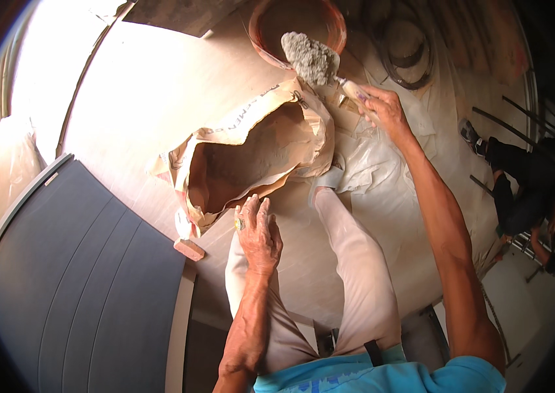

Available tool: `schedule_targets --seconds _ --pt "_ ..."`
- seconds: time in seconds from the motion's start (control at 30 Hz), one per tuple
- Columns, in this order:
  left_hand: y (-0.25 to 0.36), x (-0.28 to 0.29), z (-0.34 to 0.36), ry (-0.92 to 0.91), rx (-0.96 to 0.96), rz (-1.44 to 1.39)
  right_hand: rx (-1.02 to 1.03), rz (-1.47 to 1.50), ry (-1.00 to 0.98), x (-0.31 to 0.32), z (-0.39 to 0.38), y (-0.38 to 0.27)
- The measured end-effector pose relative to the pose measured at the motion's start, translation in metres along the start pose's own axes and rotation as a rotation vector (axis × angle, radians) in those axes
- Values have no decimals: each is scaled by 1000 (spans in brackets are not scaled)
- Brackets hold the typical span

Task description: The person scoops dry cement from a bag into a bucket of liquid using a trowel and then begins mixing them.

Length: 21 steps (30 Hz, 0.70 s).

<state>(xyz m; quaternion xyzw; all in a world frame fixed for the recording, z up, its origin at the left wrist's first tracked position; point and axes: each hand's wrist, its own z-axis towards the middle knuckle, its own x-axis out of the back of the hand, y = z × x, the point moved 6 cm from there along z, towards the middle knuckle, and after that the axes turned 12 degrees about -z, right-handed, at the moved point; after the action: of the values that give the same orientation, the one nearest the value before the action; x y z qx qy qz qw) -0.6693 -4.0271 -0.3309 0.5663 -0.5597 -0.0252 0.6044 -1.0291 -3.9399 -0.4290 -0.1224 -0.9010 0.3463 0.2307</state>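
My right hand (385,110) is closed round the handle of a trowel (354,92), held out beyond the far right side of an open paper sack. A thick heap of wet grey mortar (310,57) covers the blade, so little of the metal shows. The paper sack (320,128) lies with its torn mouth gaping, and its inside looks brown and dusty. My left hand (259,236), with a ring on one finger, has its fingers stretched out over my left knee, close to the sack's near edge. Nothing is held in it.
A brick piece (190,249) sits by the sack's near left corner, next to a dark grey panel (94,262). Coiled reddish tubing (258,46) and a dark coil (425,75) lie at the back. Crumpled plastic sheeting (382,154) spreads rightward; another person (526,177) crouches far right.
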Motion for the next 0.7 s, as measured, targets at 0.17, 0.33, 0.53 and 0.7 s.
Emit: schedule_targets --seconds 0.17,0.33,0.53,0.7 --pt "-6 -8 5 1 59 -25 -40 114 120 -4 51 22" --pt "-13 -12 8 4 112 -43 -169 187 248 -29 80 39" --pt "-19 -12 10 35 116 -70 -208 311 321 -50 87 35" --pt "-16 -10 15 46 113 -64 -203 210 352 -56 86 29"
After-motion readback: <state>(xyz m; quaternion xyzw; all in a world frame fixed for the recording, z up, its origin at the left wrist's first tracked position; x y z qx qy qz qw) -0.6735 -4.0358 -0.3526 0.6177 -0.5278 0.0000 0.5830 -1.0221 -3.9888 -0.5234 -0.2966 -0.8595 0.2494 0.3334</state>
